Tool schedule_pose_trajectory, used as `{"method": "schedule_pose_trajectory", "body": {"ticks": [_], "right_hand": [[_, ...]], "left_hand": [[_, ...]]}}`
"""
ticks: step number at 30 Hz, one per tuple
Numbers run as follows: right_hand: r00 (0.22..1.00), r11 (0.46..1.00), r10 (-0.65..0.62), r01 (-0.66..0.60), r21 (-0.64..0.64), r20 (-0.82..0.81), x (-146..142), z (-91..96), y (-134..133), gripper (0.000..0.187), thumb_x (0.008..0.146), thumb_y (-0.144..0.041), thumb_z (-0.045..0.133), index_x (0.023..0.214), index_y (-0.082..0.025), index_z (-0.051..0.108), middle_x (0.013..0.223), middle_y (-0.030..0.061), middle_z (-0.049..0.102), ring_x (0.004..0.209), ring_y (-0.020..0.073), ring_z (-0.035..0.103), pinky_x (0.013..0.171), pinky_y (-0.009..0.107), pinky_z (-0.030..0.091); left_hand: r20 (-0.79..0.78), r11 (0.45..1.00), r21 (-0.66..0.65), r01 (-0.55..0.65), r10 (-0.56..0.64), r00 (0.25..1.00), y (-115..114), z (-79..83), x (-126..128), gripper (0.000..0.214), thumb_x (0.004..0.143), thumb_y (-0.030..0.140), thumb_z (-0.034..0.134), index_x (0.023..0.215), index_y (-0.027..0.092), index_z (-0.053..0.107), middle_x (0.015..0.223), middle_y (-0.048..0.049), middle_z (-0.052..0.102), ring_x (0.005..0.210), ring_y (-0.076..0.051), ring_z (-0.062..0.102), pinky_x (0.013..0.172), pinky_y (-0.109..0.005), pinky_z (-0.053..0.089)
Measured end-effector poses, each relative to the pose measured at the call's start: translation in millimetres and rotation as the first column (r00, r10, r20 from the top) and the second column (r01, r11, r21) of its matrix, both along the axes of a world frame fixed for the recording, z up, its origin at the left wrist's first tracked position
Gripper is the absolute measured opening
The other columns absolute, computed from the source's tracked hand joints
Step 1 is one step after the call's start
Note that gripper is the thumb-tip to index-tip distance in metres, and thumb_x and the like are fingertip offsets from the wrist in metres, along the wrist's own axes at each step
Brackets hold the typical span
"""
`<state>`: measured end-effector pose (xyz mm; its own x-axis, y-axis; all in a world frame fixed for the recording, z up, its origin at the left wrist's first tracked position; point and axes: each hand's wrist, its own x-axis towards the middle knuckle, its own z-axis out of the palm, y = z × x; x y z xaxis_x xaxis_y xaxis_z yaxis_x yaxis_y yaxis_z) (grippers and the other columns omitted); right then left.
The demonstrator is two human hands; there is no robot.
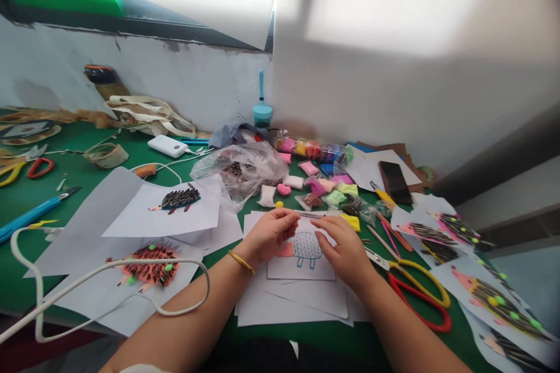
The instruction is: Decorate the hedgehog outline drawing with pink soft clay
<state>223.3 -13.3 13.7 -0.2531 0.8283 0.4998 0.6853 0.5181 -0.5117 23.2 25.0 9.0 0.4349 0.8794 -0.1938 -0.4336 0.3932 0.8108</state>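
Observation:
Both hands rest over a white sheet with a blue-outlined hedgehog drawing [306,250] on the green table [79,186]. My left hand [271,233], with a gold bangle on its wrist, has its fingers curled and pinched together above a pink patch of clay on the drawing's head. My right hand [345,247] lies on the sheet's right edge with fingers bent toward the left hand. What the fingertips pinch is too small to make out. Small bags of coloured clay [315,178] lie just beyond the hands.
Red-and-yellow scissors [420,294] lie right of my right hand. Finished hedgehog pictures [485,294] cover the right side; two more [151,265] lie left. A white cable [87,280] loops front left. A plastic bag of seeds [245,172], a power bank [167,145] and a phone [394,180] sit further back.

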Motion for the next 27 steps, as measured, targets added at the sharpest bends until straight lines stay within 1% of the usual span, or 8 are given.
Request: {"method": "schedule_pose_trajectory", "body": {"ticks": [4, 7, 9, 13, 18, 21, 24, 27], "right_hand": [[0.995, 1.000, 0.013, -0.011, 0.028, -0.096, -8.3, -0.4, -2.7, 0.024, 0.092, -0.024, 0.055, 0.113, -0.025, 0.067, 0.102, 0.0075, 0.066, 0.098, 0.0238, 0.060, 0.085, 0.041, 0.050], [0.988, 0.999, 0.023, -0.019, 0.029, -0.156, -11.7, -0.7, -2.5, 0.021, 0.092, -0.024, 0.056, 0.110, -0.024, 0.067, 0.101, 0.0071, 0.065, 0.097, 0.0233, 0.060, 0.085, 0.040, 0.050], [0.984, 0.999, 0.034, -0.034, 0.005, -0.175, -13.4, -0.7, -3.1, 0.019, 0.091, -0.024, 0.056, 0.107, -0.025, 0.067, 0.098, 0.0063, 0.064, 0.096, 0.0232, 0.059, 0.085, 0.040, 0.050], [0.981, 0.997, 0.050, -0.059, -0.042, -0.188, -16.8, 0.4, -5.3, 0.019, 0.091, -0.022, 0.056, 0.105, -0.026, 0.068, 0.098, 0.0052, 0.064, 0.097, 0.0225, 0.059, 0.087, 0.039, 0.049], [0.976, 0.997, 0.062, -0.070, -0.032, -0.209, -18.5, 0.6, -6.0, 0.018, 0.091, -0.020, 0.056, 0.104, -0.025, 0.067, 0.097, 0.0052, 0.064, 0.097, 0.0224, 0.059, 0.087, 0.039, 0.048], [0.973, 0.997, 0.061, -0.072, -0.042, -0.221, -18.4, -0.7, -5.6, 0.018, 0.090, -0.020, 0.055, 0.103, -0.025, 0.067, 0.096, 0.0055, 0.064, 0.096, 0.0226, 0.058, 0.084, 0.039, 0.048], [0.966, 0.996, 0.074, -0.086, -0.038, -0.248, -18.7, -1.9, -5.0, 0.017, 0.091, -0.020, 0.056, 0.102, -0.025, 0.067, 0.095, 0.0050, 0.064, 0.095, 0.0222, 0.058, 0.084, 0.039, 0.047], [0.957, 0.993, 0.080, -0.100, -0.058, -0.281, -19.6, -1.4, -4.5, 0.015, 0.091, -0.020, 0.057, 0.101, -0.025, 0.067, 0.095, 0.0042, 0.064, 0.094, 0.0211, 0.058, 0.084, 0.038, 0.047]], "left_hand": [[0.000, 0.998, -0.033, 0.053, -0.053, 0.999, -2.4, -1.8, 1.7, 0.036, 0.070, 0.037, 0.085, 0.095, 0.014, 0.072, 0.082, -0.0028, 0.065, 0.072, -0.008, 0.058, 0.070, -0.022, 0.043], [0.032, 0.996, -0.043, 0.076, -0.075, 0.997, -4.1, -1.3, 3.0, 0.042, 0.069, 0.030, 0.086, 0.106, 0.017, 0.071, 0.087, -0.0037, 0.068, 0.078, -0.010, 0.062, 0.078, -0.024, 0.045], [0.041, 0.996, -0.036, 0.086, -0.084, 0.996, -5.2, 0.5, 4.2, 0.045, 0.070, 0.028, 0.085, 0.111, 0.019, 0.068, 0.086, -0.0027, 0.068, 0.077, -0.010, 0.062, 0.079, -0.025, 0.045], [0.027, 0.997, -0.018, 0.072, -0.072, 0.997, -7.3, 4.7, 7.0, 0.046, 0.071, 0.026, 0.083, 0.112, 0.018, 0.065, 0.079, 0.0003, 0.065, 0.071, -0.008, 0.060, 0.076, -0.025, 0.045], [-0.001, 0.999, 0.016, 0.049, -0.049, 0.999, -8.1, 5.1, 8.3, 0.042, 0.073, 0.025, 0.080, 0.110, 0.016, 0.064, 0.074, 0.0019, 0.060, 0.068, -0.008, 0.057, 0.070, -0.022, 0.043], [-0.019, 0.997, 0.044, 0.057, -0.056, 0.998, -8.5, 3.7, 8.0, 0.039, 0.076, 0.026, 0.076, 0.112, 0.017, 0.063, 0.073, 0.0020, 0.058, 0.067, -0.008, 0.055, 0.066, -0.021, 0.042], [-0.067, 0.997, 0.045, 0.061, -0.058, 0.996, -9.4, 3.1, 8.0, 0.038, 0.079, 0.028, 0.072, 0.115, 0.019, 0.063, 0.074, 0.0012, 0.059, 0.065, -0.008, 0.053, 0.060, -0.019, 0.038], [-0.097, 0.997, 0.047, 0.065, -0.060, 0.993, -10.0, 3.4, 8.5, 0.039, 0.081, 0.031, 0.071, 0.117, 0.020, 0.062, 0.074, 0.0005, 0.059, 0.065, -0.008, 0.053, 0.058, -0.019, 0.037]]}}
